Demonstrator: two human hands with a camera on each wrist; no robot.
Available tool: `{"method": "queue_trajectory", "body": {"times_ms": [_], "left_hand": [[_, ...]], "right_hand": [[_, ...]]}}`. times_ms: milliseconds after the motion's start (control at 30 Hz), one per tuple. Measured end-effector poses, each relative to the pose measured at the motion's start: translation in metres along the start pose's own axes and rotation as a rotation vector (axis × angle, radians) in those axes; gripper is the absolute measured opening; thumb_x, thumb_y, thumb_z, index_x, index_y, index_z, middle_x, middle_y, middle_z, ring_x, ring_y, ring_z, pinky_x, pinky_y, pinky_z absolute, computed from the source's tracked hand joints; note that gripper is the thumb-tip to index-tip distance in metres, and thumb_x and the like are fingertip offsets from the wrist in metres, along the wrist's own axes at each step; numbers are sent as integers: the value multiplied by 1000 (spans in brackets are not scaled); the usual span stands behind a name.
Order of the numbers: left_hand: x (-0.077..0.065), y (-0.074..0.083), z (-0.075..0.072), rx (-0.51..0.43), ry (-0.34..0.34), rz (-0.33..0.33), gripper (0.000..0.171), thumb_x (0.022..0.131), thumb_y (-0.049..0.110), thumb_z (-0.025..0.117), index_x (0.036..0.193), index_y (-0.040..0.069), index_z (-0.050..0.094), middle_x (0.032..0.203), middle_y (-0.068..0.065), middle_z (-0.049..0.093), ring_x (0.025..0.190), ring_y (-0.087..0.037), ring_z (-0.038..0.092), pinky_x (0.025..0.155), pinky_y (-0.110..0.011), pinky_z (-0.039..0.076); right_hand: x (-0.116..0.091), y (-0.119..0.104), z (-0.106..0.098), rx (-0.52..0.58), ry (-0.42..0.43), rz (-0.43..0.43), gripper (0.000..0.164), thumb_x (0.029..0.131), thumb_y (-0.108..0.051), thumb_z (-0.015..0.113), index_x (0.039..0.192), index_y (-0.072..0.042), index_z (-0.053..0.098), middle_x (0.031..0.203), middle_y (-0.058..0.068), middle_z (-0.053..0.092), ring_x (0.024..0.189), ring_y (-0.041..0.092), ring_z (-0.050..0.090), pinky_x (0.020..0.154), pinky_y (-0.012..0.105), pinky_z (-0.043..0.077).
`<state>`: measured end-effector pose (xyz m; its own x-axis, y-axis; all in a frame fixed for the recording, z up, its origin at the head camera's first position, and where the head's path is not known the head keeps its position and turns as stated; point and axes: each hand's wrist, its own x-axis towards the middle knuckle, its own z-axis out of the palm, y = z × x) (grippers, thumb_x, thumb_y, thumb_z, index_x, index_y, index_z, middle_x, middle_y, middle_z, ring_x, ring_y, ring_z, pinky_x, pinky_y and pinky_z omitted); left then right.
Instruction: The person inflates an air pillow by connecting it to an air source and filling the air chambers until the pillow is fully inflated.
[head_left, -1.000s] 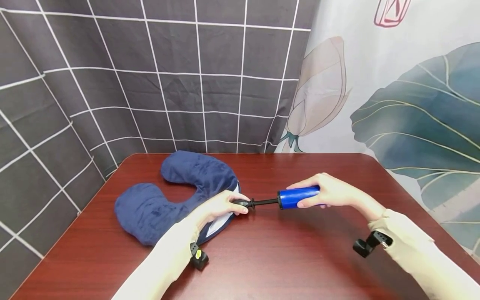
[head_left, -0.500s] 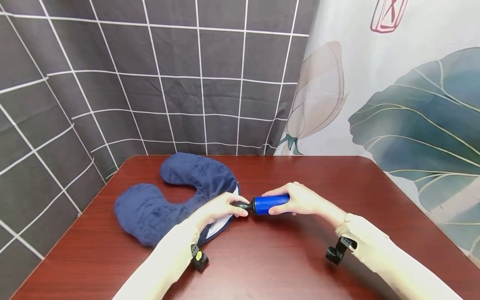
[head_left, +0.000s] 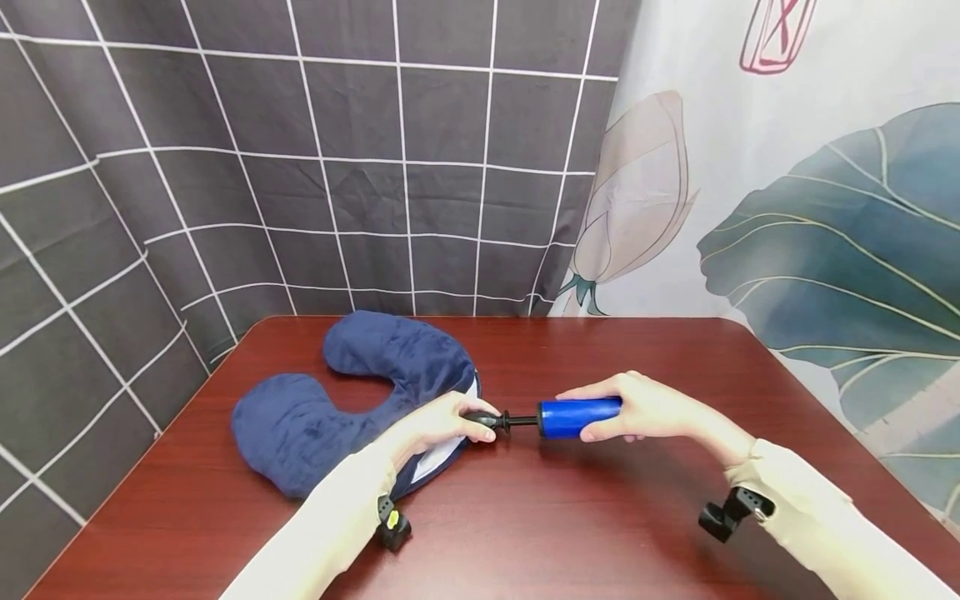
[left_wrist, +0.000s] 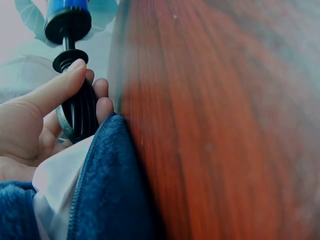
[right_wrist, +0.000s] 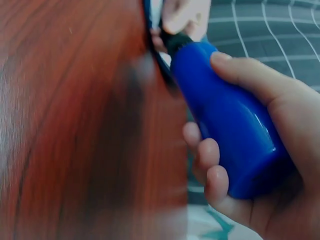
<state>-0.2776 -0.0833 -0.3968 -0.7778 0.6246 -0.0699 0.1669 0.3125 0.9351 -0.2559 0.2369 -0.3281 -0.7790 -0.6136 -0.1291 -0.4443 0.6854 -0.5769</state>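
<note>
- Key rel.: blue barrel [head_left: 576, 419], black rod [head_left: 527, 421] & black fitting [head_left: 481, 418] sit on one line betw. the two hands; long axis runs approx. L–R across the surface [head_left: 585, 517].
- L grip [head_left: 437, 422]: narrow, thumb + fingers pinching the fitting, i.e. pump's L end. Barrel lies to R of it, beyond rod.
- R grip [head_left: 651, 408]: wrapped round barrel's R part, thumb one side, fingertips other (R wrist cam). Rod & fitting lie to its L.
- Nearer hand: R for barrel, L for fitting. Neither is spare.
- Short length of rod bare betw. fitting's collar [head_left: 506, 422] & barrel, so barrel & collar apart, not touching.
- Judgement: any push/pull by R should stay along that axis w/ L steady; off-line force would prob. tilt rod or tug the fitting.
- Navy pillow [head_left: 408, 358]: U-shape, L of pump, gap facing L; outer curve w/ white lining [head_left: 435, 461] just beside L grip, so L is nearer.
- L wrist cam: fitting's lower end right by lining & zip [left_wrist: 75, 202]; join, if any, hidden, can't tell.
- Barrel ht. over surface: unclear.
</note>
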Motion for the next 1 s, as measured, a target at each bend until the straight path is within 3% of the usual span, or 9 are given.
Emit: {"method": "queue_trajectory", "body": {"times_ms": [200,433,633,867,1000], "left_hand": [[-1,-1,-1,-8,-15,32,31,87,4,69,115,-8,66,82,7,67,74,-1,58,74,-18,48],[-1,1,-2,33,-6,29,32,85,8,72,114,-5,68,78,12,65,72,-1,58,72,-19,47],[1,1,1,13,10,-7,33,85,8,72,115,-4,68,76,13,63,70,-2,57,72,-19,46],[1,0,1,-26,7,-31,32,86,5,71,116,-5,67,76,14,63,71,-3,57,72,-19,46],[1,2,2,-6,12,-42,32,86,8,72,116,-3,68,76,12,63,71,-4,58,72,-19,47]], "right_hand": [[-25,13,-22,48,-7,9,54,85,-39,76,136,-32,59,106,10,68,53,10,59,45,31,51],[-39,22,-33,48,-11,-4,52,88,-34,74,137,-28,58,109,10,67,62,16,63,46,31,51],[-21,17,-21,59,14,2,49,86,-38,75,133,-32,62,106,10,68,53,13,60,43,29,50],[11,-9,5,-4,71,-1,50,82,-45,77,129,-33,65,115,6,70,80,17,63,47,27,52],[25,-18,20,2,75,1,53,82,-47,76,130,-30,65,117,5,71,82,17,64,49,27,53]]}}
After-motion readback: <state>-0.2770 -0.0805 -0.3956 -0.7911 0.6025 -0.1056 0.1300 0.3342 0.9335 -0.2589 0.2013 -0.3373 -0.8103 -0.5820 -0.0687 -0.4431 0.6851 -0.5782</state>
